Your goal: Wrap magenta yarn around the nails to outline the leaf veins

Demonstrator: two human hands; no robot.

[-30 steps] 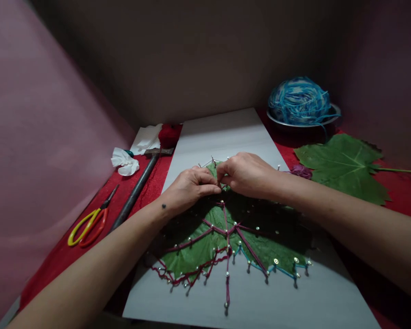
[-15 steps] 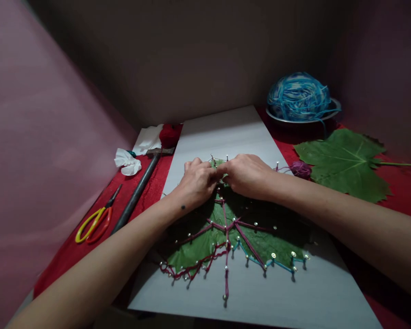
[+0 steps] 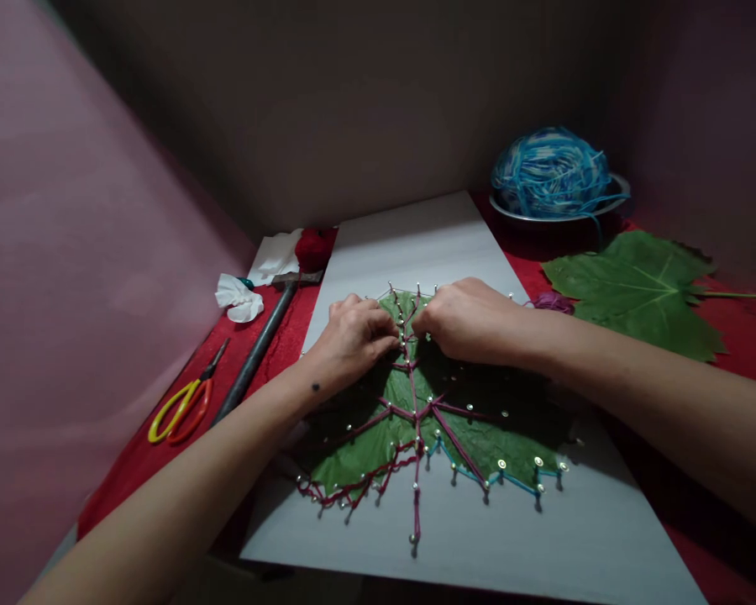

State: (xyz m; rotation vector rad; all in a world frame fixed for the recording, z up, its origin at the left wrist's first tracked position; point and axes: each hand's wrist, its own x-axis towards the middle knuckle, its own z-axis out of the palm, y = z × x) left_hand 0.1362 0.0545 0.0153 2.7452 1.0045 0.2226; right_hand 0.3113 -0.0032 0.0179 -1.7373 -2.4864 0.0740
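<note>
A green leaf (image 3: 479, 445) lies on a white board (image 3: 328, 538), with nails around its edge and along its veins. Purple yarn (image 3: 459, 444) runs between the vein nails, red yarn (image 3: 365, 486) along the lower left edge and blue yarn (image 3: 520, 486) along the lower right. My left hand (image 3: 359, 340) is over the leaf's upper left, its thumb and fingers pinched together. Just across the central vein, my right hand (image 3: 463, 319) is closed near the upper nails. What either hand pinches is too small to make out.
Scissors (image 3: 181, 412), a hammer (image 3: 258, 349), crumpled white paper (image 3: 239, 298) and a red yarn ball (image 3: 313, 249) lie at left on red cloth. At right are a blue yarn ball (image 3: 551, 172) in a metal bowl (image 3: 618, 197), a purple yarn ball (image 3: 553, 302) and a loose leaf (image 3: 643, 290).
My hands have come apart from each other, the left moving left and the right slightly right. The upper central vein with its nails now shows between them.
</note>
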